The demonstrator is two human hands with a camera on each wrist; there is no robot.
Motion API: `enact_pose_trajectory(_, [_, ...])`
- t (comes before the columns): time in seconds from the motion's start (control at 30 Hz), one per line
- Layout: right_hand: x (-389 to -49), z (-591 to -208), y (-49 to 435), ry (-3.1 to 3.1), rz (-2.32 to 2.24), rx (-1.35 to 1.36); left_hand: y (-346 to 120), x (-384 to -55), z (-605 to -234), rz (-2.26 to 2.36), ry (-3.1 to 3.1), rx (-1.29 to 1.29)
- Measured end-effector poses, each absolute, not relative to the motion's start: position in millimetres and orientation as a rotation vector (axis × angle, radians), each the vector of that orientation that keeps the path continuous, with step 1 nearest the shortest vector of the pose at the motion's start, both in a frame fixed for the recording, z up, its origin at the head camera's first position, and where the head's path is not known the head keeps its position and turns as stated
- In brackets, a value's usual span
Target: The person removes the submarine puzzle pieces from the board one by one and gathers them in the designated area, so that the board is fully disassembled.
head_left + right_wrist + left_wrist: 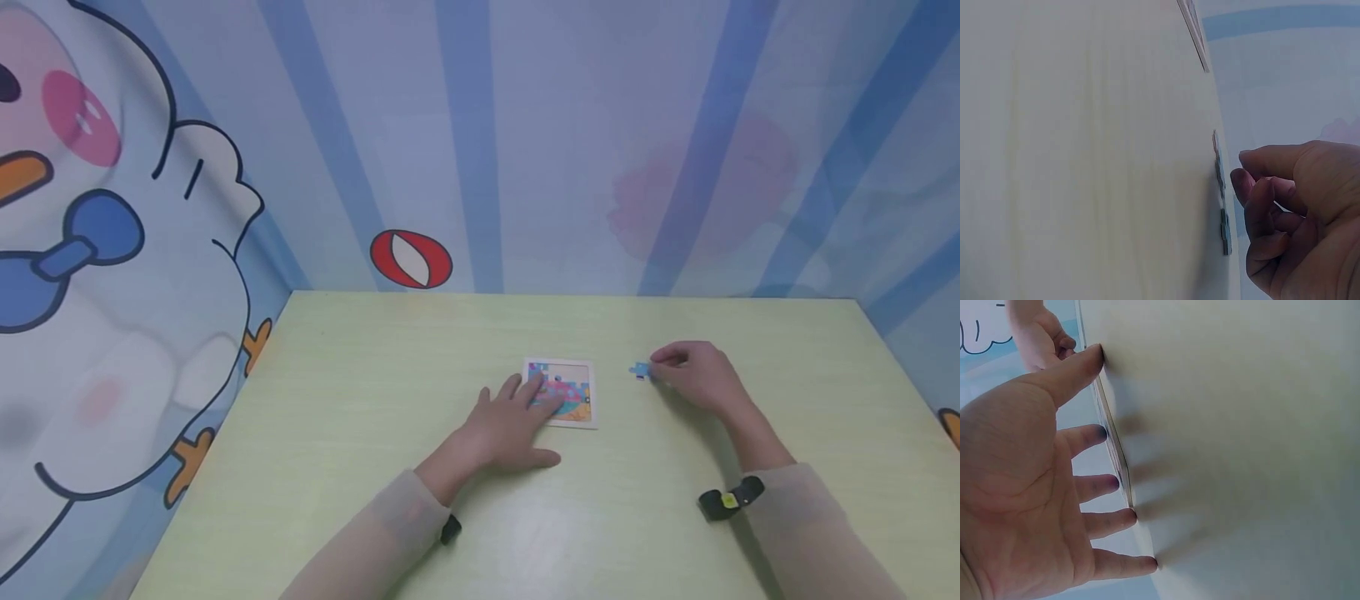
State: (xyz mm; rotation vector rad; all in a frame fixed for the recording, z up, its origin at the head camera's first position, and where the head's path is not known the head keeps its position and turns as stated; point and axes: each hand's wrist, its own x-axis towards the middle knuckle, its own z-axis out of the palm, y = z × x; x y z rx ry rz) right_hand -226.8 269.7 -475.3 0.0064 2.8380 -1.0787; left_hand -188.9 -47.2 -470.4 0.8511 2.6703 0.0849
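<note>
A small square jigsaw puzzle [589, 396] in a white frame lies on the table, partly filled with colourful pieces; a pale patch of backing shows at its upper right. My left hand [506, 425] rests with spread, straight fingers over its left part, covering some of the picture. In the left wrist view those fingers [1110, 524] reach the frame's thin edge. To the right, a blue puzzle piece [639, 370] lies at the fingertips of my right hand [697, 375]. The right wrist view shows its fingers [1263, 203] curled beside two flat puzzle pieces [1219, 167]; whether they pinch one is unclear.
The pale wooden table [360, 358] ends at a cartoon-printed backdrop [540, 150] behind and at the left. A dark wrist strap [731, 500] sits at the right sleeve [806, 517]. A corner of the puzzle frame [1196, 37] shows in the right wrist view.
</note>
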Motion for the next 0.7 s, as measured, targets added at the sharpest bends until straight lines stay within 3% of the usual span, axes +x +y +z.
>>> enact_pose_trajectory(0.7, [-238, -477, 182, 2.722, -1.119, -0.307, -52, -177, -470, 0.042, 2.665, 0.873])
